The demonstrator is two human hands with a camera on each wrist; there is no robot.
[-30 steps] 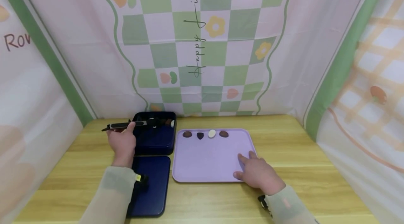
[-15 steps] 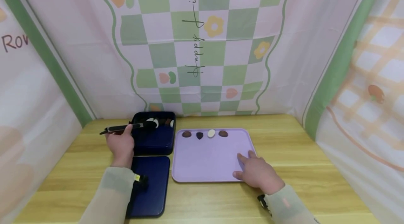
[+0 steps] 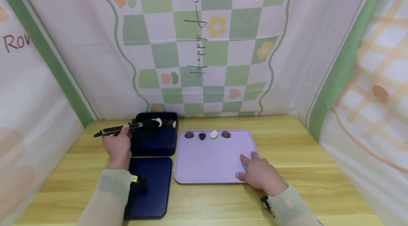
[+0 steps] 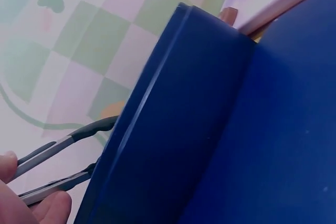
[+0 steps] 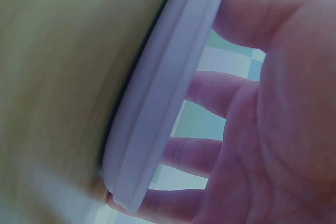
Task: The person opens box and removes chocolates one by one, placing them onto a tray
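Kitchen tongs [image 3: 119, 129] with black tips are gripped in my left hand [image 3: 117, 150], their front end over the dark blue box [image 3: 153, 148]. In the left wrist view the two tong arms [image 4: 50, 153] stand apart, and the box wall [image 4: 173, 93] hides the tips. White and brown pieces [image 3: 158, 122] lie along the back of the box, beside the tips. My right hand [image 3: 261, 174] rests on the right edge of a purple tray [image 3: 207, 162], fingers spread and thumb near its front right corner.
Along the tray's back edge sit a brown oval piece [image 3: 189, 135], a dark heart-shaped piece [image 3: 202, 136], a white oval piece [image 3: 214, 134] and another brown oval piece [image 3: 226, 135]. A blue lid [image 3: 156, 187] lies in front of the box, under the left wrist. A patterned curtain [image 3: 216, 56] hangs behind.
My left hand and the tongs have shifted left and a little toward me, showing more of the white pieces in the box. The right hand and tray have stayed put.
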